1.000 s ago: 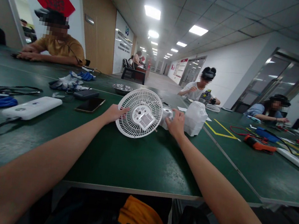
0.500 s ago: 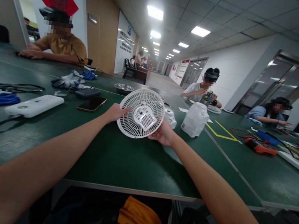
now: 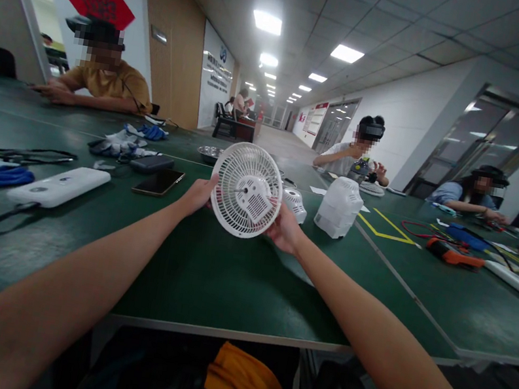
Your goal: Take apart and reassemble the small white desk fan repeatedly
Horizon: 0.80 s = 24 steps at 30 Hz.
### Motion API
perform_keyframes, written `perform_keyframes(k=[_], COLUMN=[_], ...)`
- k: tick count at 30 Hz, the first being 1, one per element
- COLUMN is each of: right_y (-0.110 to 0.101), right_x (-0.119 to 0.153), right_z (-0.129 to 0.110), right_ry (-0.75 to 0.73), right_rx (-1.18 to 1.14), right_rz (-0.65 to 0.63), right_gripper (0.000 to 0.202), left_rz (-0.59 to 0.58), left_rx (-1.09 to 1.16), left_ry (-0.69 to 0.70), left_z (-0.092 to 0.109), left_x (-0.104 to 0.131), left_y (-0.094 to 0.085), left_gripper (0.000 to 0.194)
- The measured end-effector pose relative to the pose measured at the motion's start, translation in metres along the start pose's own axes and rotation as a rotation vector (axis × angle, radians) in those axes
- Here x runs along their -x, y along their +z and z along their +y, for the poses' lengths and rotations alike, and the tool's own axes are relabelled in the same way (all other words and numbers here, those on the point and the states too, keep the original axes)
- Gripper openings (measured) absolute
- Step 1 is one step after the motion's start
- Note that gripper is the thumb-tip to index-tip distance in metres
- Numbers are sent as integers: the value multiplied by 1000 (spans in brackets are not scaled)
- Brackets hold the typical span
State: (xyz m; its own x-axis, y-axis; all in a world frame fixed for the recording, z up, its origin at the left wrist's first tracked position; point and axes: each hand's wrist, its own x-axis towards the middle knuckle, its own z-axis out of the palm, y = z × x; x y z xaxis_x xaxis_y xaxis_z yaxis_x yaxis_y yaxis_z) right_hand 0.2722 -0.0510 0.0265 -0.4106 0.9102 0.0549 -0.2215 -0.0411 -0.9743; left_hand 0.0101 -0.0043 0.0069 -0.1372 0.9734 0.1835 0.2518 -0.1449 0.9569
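A round white fan grille (image 3: 247, 191) is held up over the green table, its slotted hub facing me. My left hand (image 3: 200, 196) grips its left rim, fingers partly hidden behind it. On the right rim my right hand (image 3: 284, 226) is closed, with the fingertips at the edge and behind. Just beyond my right hand sits a white vented fan part (image 3: 293, 205), partly covered by the grille and hand. Further right stands a translucent white plastic housing (image 3: 339, 208). A metal bowl (image 3: 208, 154) lies behind the grille on the left.
Left on the green table (image 3: 223, 294) lie a phone (image 3: 159, 181), a dark case (image 3: 152, 162), gloves (image 3: 121, 143) and a white power strip (image 3: 62, 185). To the right are an orange multimeter (image 3: 455, 253) and another white strip (image 3: 518, 282). Several people sit around the table.
The fan grille has tilted and risen slightly in my hands. My left hand has shifted from the grille's front face to its left edge.
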Motion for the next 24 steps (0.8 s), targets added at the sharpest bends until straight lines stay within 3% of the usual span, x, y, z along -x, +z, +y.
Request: perform_keyframes(k=[5, 9, 13, 16, 19, 24], right_y=[-14, -27, -35, -38, -39, -39], right_x=[-3, -2, 1, 4, 9, 11], right_z=[-4, -5, -6, -9, -12, -18], right_ry=[-333, -435, -491, -495, -493, -516], right_rx=[389, 671, 859, 975, 1056, 1103], right_rz=[169, 129, 54, -3, -57, -95], right_gripper=[42, 45, 51, 55, 58, 58], left_rz=[-43, -24, -264, -377, -288, -215], left_rx=[134, 361, 528, 488, 352, 113], left_ry=[-134, -214, -293, -363, -353, -263], left_z=[-8, -10, -7, -7, -12, -18], left_x=[-8, -9, -6, -6, -9, -15], left_y=[-3, -8, -10, -8, -5, -3], left_gripper=[67, 58, 42, 32, 28, 48])
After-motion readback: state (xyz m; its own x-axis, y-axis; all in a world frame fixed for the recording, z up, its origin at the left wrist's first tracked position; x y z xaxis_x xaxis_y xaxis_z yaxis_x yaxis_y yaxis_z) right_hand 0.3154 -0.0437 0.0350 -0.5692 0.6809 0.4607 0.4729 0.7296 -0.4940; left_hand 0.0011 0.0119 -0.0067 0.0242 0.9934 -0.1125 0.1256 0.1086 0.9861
